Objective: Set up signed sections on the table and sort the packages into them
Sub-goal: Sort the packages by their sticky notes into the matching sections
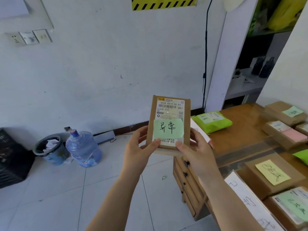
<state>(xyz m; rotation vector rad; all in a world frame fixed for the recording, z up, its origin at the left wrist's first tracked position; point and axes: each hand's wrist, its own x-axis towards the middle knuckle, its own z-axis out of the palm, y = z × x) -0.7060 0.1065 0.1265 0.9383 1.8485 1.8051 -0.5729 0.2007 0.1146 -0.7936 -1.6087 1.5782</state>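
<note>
The left hand [139, 147] grips the lower left edge of a brown cardboard package [168, 125], thumb across the front and fingers curled behind. The right hand [194, 150] grips the lower right edge the same way, its thumb pressed on the bottom of the white shipping label [170, 108]. The package is held upright in the air, above the floor and just left of the wooden table [240, 135], touching nothing but the 2 hands. A green sticky note [168, 129] with handwritten characters covers the lower half of the label.

On the table lie a lime-green mailer bag [211, 121] near the far corner, several brown boxes with green, pink and yellow notes, and a white paper sign [246, 200] standing at the near edge. On the tiled floor to the left stand a water jug [83, 149] and, touching it, a waste bin [50, 150].
</note>
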